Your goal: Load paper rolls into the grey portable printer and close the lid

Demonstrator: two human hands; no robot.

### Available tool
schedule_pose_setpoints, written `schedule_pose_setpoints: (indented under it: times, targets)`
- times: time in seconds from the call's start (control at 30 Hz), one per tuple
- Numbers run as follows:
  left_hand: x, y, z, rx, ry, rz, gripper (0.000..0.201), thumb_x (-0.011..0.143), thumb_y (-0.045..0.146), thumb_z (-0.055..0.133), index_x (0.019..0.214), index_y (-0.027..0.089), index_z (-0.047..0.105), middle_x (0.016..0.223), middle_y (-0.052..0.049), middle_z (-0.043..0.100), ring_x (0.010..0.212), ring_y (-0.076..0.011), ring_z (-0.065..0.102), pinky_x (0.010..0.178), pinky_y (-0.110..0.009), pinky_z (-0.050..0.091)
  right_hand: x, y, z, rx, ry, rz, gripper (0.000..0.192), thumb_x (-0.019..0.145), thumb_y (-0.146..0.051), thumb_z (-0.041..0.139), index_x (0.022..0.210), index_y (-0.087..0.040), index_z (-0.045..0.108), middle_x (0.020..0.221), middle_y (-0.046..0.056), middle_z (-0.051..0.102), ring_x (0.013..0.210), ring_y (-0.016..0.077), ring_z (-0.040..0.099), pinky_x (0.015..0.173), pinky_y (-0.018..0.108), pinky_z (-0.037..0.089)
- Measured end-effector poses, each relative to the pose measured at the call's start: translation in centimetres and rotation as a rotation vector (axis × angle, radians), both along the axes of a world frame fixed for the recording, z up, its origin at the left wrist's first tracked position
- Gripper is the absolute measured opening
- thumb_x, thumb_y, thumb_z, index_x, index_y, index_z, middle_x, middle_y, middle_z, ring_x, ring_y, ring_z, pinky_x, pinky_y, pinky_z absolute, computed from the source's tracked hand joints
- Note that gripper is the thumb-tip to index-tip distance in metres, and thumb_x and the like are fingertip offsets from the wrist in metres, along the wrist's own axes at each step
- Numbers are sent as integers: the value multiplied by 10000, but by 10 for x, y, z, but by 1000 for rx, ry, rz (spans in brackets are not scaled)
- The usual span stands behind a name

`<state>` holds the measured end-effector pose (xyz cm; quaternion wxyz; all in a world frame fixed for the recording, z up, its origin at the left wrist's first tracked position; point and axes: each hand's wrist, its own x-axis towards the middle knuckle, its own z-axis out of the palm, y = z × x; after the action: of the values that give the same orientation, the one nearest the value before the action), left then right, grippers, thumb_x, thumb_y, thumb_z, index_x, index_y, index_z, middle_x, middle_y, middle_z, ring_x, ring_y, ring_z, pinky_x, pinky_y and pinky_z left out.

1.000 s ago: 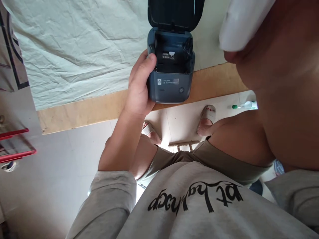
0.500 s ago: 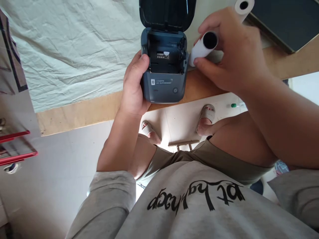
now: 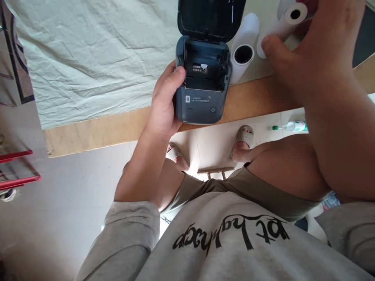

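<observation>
My left hand grips the side of a dark blue-grey label printer, thumb over its edge. The black lid is tipped back, and the paper bay shows a small printed sticker and no roll. Close against the printer's right side stands a white roll with a dark core, with another white rounded piece behind it. Farther right, my right hand closes on a second white paper roll, thumb pressed to its side. Its other fingers are mostly hidden behind the roll.
A pale green wrinkled cloth covers the table, whose wooden edge runs along the front. Part of a dark flat object shows at the right. A green-capped bottle lies on the floor; a red rack stands left.
My right hand has let go of the dark-cored roll beside the printer and moved right to the second roll. My left hand and the printer have shifted slightly right in view.
</observation>
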<state>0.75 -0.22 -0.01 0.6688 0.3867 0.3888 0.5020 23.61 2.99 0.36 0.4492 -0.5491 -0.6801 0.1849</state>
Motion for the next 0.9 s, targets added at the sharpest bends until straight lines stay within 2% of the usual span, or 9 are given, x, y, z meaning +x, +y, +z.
schedule_pose_setpoints:
  times: [0.1,0.23,0.33,0.43,0.5,0.63,0.77,0.83,0.9]
  targets:
    - [0,0,0,-6,4,6,247,756,401,450,824,240,624,913,-25,642,895,-226,601,761,-344,482,0,7,-5,-11,-345,-79,601,609,-259,618,1180,-226,432,1136,25,483,869,113,468,668,270,321]
    - [0,0,0,-20,-6,16,228,748,396,459,824,252,618,917,-15,644,934,-220,597,786,-332,479,1,7,-6,-10,-268,-36,573,622,-123,483,1166,-289,421,937,-15,541,679,64,417,590,252,289]
    - [-1,0,0,-27,3,13,227,738,412,472,822,258,615,920,-18,645,950,-222,592,794,-336,478,0,4,-3,-65,-358,3,550,608,-93,440,1118,-299,461,984,-7,517,839,101,465,694,277,317]
    - [-1,0,0,-20,8,6,244,742,418,465,819,246,621,932,-32,638,931,-230,599,790,-349,473,-1,3,-3,-121,-431,-51,448,644,-283,551,1089,-285,494,1114,25,450,997,150,440,790,307,332]
    - [-1,0,0,-5,7,-1,253,754,402,447,819,235,626,928,-39,633,902,-229,604,777,-354,472,-1,3,-4,-98,-363,-36,480,635,-317,578,1105,-307,480,1082,11,475,904,121,455,727,286,344]
    - [0,0,0,5,11,-3,252,763,396,436,823,234,620,918,-32,629,885,-220,599,754,-342,475,-1,1,-5,-51,-249,64,575,651,-170,479,1189,-343,374,960,-30,547,711,70,436,636,261,324]
    - [-1,0,0,-25,26,14,246,734,452,472,805,256,603,919,-21,627,912,-227,592,742,-325,471,-3,2,-5,-129,-417,8,491,634,-287,562,1117,-295,474,1097,11,491,975,150,440,831,323,333]
    - [-1,0,0,-36,42,5,245,734,451,465,808,265,606,924,-17,628,913,-226,594,744,-325,469,-2,4,-6,-106,-384,-27,541,601,-313,603,1125,-311,469,1096,0,488,919,138,447,773,309,339]
    - [-1,-1,0,-28,46,-4,244,746,429,450,818,263,613,931,-18,630,911,-223,596,754,-330,468,0,6,-8,-65,-302,-18,653,602,-284,594,1210,-363,366,1045,-37,508,786,88,445,665,276,317]
